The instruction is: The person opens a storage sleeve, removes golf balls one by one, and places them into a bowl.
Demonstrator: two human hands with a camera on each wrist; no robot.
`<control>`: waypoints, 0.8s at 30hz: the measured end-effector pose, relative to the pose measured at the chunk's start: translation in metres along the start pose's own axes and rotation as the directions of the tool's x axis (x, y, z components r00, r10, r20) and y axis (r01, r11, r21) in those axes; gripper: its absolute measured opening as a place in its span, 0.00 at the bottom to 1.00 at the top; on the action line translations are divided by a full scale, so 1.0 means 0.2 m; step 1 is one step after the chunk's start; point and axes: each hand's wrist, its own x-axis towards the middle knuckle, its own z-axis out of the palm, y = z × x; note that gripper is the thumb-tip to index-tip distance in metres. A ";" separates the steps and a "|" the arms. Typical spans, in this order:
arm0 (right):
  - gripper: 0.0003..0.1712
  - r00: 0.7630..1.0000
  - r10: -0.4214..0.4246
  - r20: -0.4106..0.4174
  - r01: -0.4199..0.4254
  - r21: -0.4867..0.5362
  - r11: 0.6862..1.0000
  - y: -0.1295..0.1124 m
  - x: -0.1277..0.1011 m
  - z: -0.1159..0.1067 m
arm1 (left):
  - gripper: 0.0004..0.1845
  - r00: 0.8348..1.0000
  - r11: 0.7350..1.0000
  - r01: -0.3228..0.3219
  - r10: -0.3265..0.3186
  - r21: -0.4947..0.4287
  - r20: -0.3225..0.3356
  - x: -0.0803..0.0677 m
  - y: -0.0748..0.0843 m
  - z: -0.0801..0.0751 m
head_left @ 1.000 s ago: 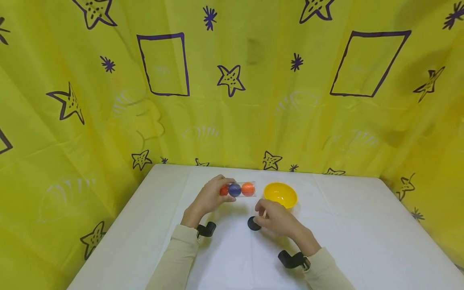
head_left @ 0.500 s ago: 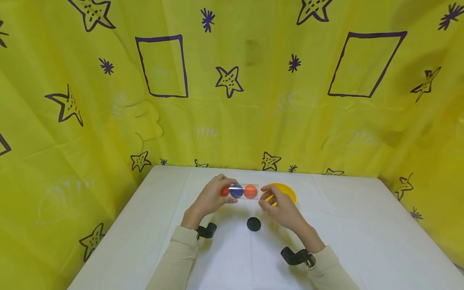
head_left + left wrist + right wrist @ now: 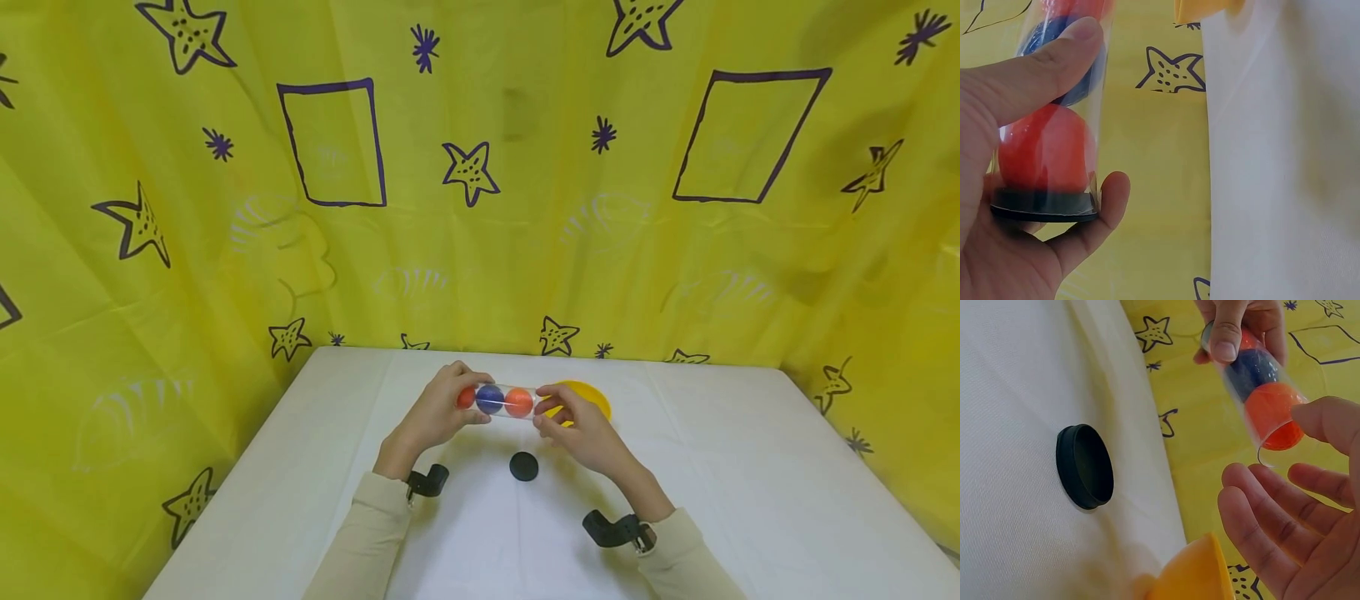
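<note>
A clear tube [image 3: 505, 388] lies almost level in the head view, tilted only slightly. Inside are a red ball [image 3: 1044, 150] at the left, a dark blue ball [image 3: 490, 399] in the middle and an orange ball [image 3: 518, 402] at the right. My left hand [image 3: 435, 412] grips the tube near its black-capped end [image 3: 1044, 203]. At the uncapped end is my right hand [image 3: 588, 429], thumb against or very near the rim and fingers spread loosely below it in the right wrist view. A round black lid [image 3: 523, 467] sits hollow side up on the table beneath.
A yellow bowl [image 3: 596, 398] stands behind my right hand, which partly hides it. The table [image 3: 720, 475] has a white cover. A yellow curtain [image 3: 420, 242] with drawn stars and frames hangs behind and at the sides.
My right hand has moved from beside the black lid up to the tube's uncapped end. The left hand keeps its grip, and the tube has shifted very slightly.
</note>
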 end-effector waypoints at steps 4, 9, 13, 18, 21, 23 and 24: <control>0.27 1.000 0.008 0.000 -0.008 0.010 1.000 0.01 0.00 0.00 | 0.24 1.000 1.000 -0.001 0.001 0.008 0.003 0.00 0.01 0.00; 0.29 1.000 0.011 0.011 -0.012 0.031 0.999 0.02 0.01 -0.01 | 0.24 1.000 1.000 0.003 -0.003 0.029 0.006 0.00 0.02 0.00; 0.29 0.999 0.006 0.031 -0.008 0.055 0.998 0.03 0.01 -0.01 | 0.24 1.000 0.999 -0.005 0.005 0.044 0.004 -0.01 0.03 -0.01; 0.28 0.999 0.003 0.047 -0.006 0.066 0.998 0.04 0.01 -0.01 | 0.25 1.000 0.999 -0.023 0.024 0.047 -0.006 -0.01 0.04 -0.01; 0.28 0.999 0.002 0.052 -0.005 0.064 0.998 0.04 0.01 -0.01 | 0.25 0.999 0.998 -0.033 0.033 0.054 -0.012 -0.01 0.04 -0.02; 0.28 0.998 0.000 0.057 -0.004 0.063 0.998 0.04 0.01 -0.01 | 0.25 0.999 0.998 -0.038 0.039 0.058 -0.016 -0.01 0.04 -0.02; 0.29 0.998 0.000 0.058 -0.004 0.063 0.998 0.04 0.01 -0.01 | 0.25 0.999 0.997 -0.039 0.040 0.061 -0.018 -0.01 0.04 -0.02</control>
